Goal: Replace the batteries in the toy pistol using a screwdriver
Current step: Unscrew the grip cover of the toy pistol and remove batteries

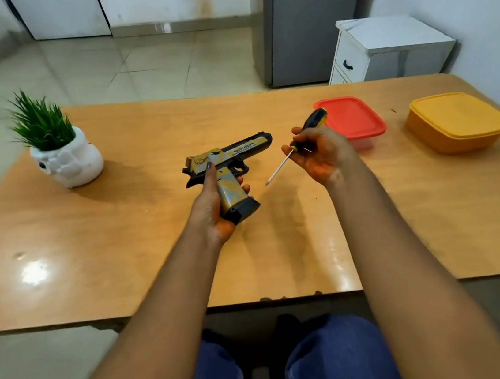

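Room: tiled floor, white walls, a grey refrigerator (311, 17) and a small white cabinet (389, 47) behind the table.
Surface: a wooden table (121, 239), glossy, with light reflections.
Toy pistol (228, 163): black and gold, held above the table near its middle, barrel pointing to the right, grip toward the person.
Left hand (212, 207): grasps the pistol by the grip, thumb lying up along the slide.
Screwdriver (297, 144): black and yellow handle, thin metal shaft pointing down-left toward the pistol, tip apart from it.
Right hand (321, 155): fingers curled around the screwdriver handle.
Other things: a green plant in a white pot (68, 160) at far left; a box with red lid (351, 120) just behind the right hand; a yellow box (457, 121) at right.
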